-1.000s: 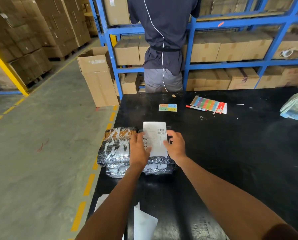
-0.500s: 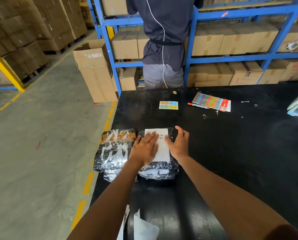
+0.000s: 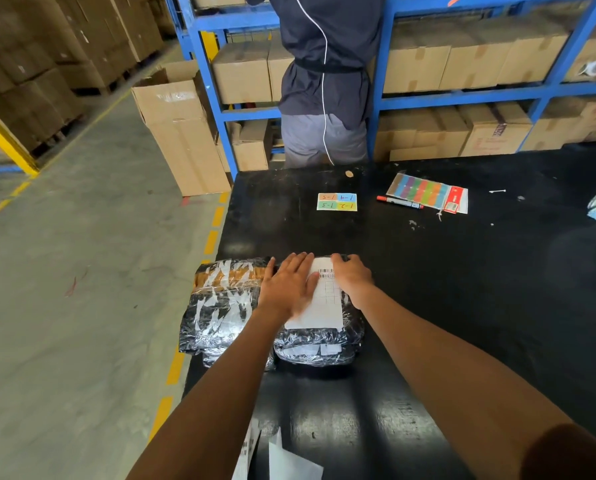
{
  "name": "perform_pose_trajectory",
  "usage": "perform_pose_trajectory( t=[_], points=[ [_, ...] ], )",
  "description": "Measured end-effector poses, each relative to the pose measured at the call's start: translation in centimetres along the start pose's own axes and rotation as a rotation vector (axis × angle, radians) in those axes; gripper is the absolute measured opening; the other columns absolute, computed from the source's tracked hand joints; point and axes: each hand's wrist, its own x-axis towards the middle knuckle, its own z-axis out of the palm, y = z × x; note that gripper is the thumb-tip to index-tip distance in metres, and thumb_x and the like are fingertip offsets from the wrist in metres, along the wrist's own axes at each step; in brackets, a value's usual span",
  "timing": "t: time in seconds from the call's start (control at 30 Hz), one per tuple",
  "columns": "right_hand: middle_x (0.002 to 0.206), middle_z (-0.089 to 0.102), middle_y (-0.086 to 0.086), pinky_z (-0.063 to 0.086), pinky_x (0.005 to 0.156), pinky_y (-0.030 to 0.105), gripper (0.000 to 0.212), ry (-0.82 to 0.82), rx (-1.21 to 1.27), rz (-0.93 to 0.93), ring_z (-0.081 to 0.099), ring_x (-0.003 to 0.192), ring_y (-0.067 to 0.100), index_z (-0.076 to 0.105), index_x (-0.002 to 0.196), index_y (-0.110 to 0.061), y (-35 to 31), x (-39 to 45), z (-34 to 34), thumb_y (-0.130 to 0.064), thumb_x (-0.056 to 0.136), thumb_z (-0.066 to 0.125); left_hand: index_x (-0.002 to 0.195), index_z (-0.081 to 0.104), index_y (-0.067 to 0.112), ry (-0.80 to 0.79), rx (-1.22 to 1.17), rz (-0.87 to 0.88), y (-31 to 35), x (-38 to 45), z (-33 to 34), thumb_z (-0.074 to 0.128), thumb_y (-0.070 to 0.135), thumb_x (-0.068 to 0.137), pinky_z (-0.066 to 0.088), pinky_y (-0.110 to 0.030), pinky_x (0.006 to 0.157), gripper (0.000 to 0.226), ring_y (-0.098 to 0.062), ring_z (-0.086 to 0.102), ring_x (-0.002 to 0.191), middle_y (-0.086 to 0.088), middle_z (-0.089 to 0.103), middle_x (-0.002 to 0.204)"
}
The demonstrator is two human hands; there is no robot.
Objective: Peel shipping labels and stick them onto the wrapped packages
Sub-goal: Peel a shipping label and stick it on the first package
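Warehouse shelving in blue steel point(image 3: 386, 95), stacked with brown cartons, backs a black tabletop point(image 3: 462, 289) where one person in dark clothing point(image 3: 324, 81) stands at the far edge, facing the racks. Two hands work at the near left of the tabletop, over a pile of wrapped packages point(image 3: 227, 306) in black-and-silver film; at least three bundles can be counted, two side by side on top and one or more beneath, though the lower ones are partly hidden. One white shipping label point(image 3: 326, 303) lies flat on the right-hand top package, between the two hands. The left hand point(image 3: 287, 285) lies palm down with its fingers point(image 3: 300, 263) straight and spread, pressing the label's left edge and the film beside it. The right hand point(image 3: 350, 277) rests on the label's right edge, fingers bent down over the far rim of the package, gripping nothing that can be seen. Half a second ago the right hand's fingers were spread flat; a second ago both hands held the label upright above the package by its sides. Well beyond the fingers lie one four-coloured card point(image 3: 337, 201), one red marker point(image 3: 398, 202) and one sheet of rainbow stickers point(image 3: 424, 192). Nearer than the hands, a few loose white papers point(image 3: 289, 462) lie at the near edge of the tabletop.
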Motion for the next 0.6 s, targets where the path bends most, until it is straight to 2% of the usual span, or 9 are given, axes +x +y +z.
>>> perform_pose_trajectory(
  t=[0.17, 0.27, 0.3, 0.47, 0.6],
  points=[
    [0.120, 0.059, 0.017, 0.044, 0.082, 0.036, 0.051, -0.004, 0.033, 0.016, 0.057, 0.108, 0.036, 0.047, 0.133, -0.011, -0.5, -0.6, 0.2, -0.046, 0.099, 0.029, 0.156, 0.001, 0.017, -0.029, -0.002, -0.042, 0.3, -0.5, 0.4, 0.010, 0.046, 0.103, -0.005, -0.040, 0.122, 0.061, -0.016, -0.003, 0.151, -0.001, 0.001, 0.165],
    [0.128, 0.057, 0.023, 0.044, 0.100, 0.044, 0.061, 0.028, -0.008, -0.028, 0.054, 0.117, 0.039, 0.051, 0.132, -0.004, 0.3, -2.1, 0.3, -0.048, 0.101, 0.022, 0.155, -0.002, 0.011, 0.001, -0.032, -0.112, 1.1, -1.9, 0.7, 0.011, 0.041, 0.104, -0.003, -0.039, 0.124, 0.061, -0.021, -0.008, 0.151, -0.006, -0.004, 0.164],
    [0.128, 0.056, 0.024, 0.043, 0.102, 0.045, 0.066, 0.051, -0.036, -0.037, 0.054, 0.118, 0.040, 0.054, 0.131, -0.003, 0.9, -2.7, 0.3, -0.052, 0.100, 0.020, 0.155, -0.003, 0.010, 0.022, -0.045, -0.135, 1.7, -2.6, 0.9, 0.012, 0.040, 0.104, -0.004, -0.039, 0.124, 0.061, -0.023, -0.008, 0.151, -0.007, -0.005, 0.164],
    [0.124, 0.060, 0.020, 0.049, 0.091, 0.042, 0.080, 0.020, -0.075, -0.015, 0.059, 0.110, 0.037, 0.059, 0.124, -0.005, 3.6, -5.5, 0.2, -0.067, 0.095, 0.019, 0.155, -0.002, 0.008, 0.160, -0.176, -0.261, 3.6, -5.7, 2.3, 0.015, 0.036, 0.105, -0.005, -0.036, 0.123, 0.060, -0.023, -0.009, 0.151, -0.009, -0.005, 0.164],
    [0.123, 0.062, 0.019, 0.049, 0.092, 0.038, 0.078, -0.057, 0.018, 0.017, 0.060, 0.110, 0.035, 0.059, 0.126, -0.003, 4.9, -7.5, -0.3, -0.065, 0.096, 0.022, 0.156, 0.003, 0.009, 0.222, -0.231, -0.291, 4.6, -7.7, 3.0, 0.017, 0.034, 0.105, -0.005, -0.035, 0.123, 0.058, -0.025, -0.005, 0.152, -0.009, 0.001, 0.164]
  ],
)
